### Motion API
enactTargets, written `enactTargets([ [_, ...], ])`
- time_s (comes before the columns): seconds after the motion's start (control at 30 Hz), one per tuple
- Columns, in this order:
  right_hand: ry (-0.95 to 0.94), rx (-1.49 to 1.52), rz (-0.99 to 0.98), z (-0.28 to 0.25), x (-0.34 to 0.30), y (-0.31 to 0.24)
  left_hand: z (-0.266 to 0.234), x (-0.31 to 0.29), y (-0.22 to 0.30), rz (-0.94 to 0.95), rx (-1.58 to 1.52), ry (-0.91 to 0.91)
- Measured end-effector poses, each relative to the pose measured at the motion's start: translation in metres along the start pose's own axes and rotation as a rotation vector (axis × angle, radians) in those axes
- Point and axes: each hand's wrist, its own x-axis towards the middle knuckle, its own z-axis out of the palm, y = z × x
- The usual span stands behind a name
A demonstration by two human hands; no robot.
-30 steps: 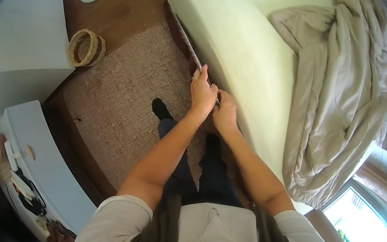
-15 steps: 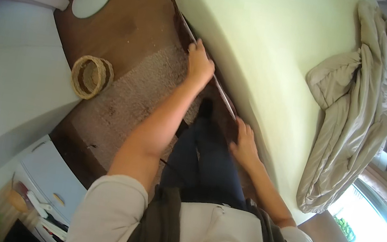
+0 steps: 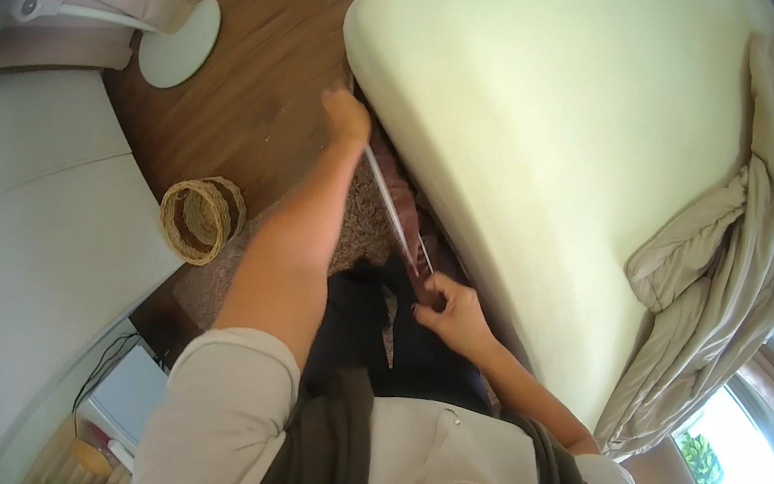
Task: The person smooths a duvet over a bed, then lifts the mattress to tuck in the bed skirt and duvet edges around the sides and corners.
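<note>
A brown cloth with a narrow white edge [image 3: 400, 181] is stretched between my two hands along the bed's near-left side. My left hand [image 3: 346, 116], farther off by the mattress corner, is closed on the far end of that cloth; its fingertips are partly turned out of sight. Closer to my body, my right hand [image 3: 458, 319] pinches the near end between thumb and fingers, just above my legs. The mattress [image 3: 549, 116], in a pale yellow-green fitted cover, stands right beside the cloth, which hangs below its top.
A beige comforter [image 3: 708, 263] lies bunched along the bed's right side. On the left are a wicker basket [image 3: 200, 223] on the floor, a white round-based stand [image 3: 178, 47] and a white cabinet [image 3: 40, 197]. A shaggy rug [image 3: 365, 218] lies under my legs.
Both hands have moved left, away from the mattress side, drawing the cloth's white edge with them. My left hand is farther out, my right hand nearer to me. The view has shifted slightly.
</note>
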Motion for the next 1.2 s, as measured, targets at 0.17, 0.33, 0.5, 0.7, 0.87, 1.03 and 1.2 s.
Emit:
enactTargets([
  [0.17,-0.057,-0.095,0.147,-0.001,0.026,-0.001,0.004,0.082,-0.002,0.027,0.079,-0.071],
  [0.33,-0.015,-0.300,0.223,0.007,0.081,0.007,0.003,0.121,0.015,-0.017,0.033,-0.250],
  [0.5,0.128,-0.410,0.148,0.032,0.132,-0.012,-0.015,0.146,0.040,0.118,-0.195,-0.147],
  [0.7,0.323,-0.367,0.037,0.044,0.175,-0.068,-0.056,0.155,0.073,0.178,-0.343,-0.088],
  [0.87,0.346,-0.253,0.177,0.039,0.174,-0.093,-0.071,0.127,0.081,0.265,-0.396,-0.152],
  [1.03,0.370,-0.369,0.285,0.037,0.158,-0.094,-0.073,0.124,0.076,0.438,-0.345,-0.176],
  [1.2,0.352,-0.523,0.379,0.044,0.165,-0.094,-0.096,0.145,0.079,0.427,-0.324,-0.532],
])
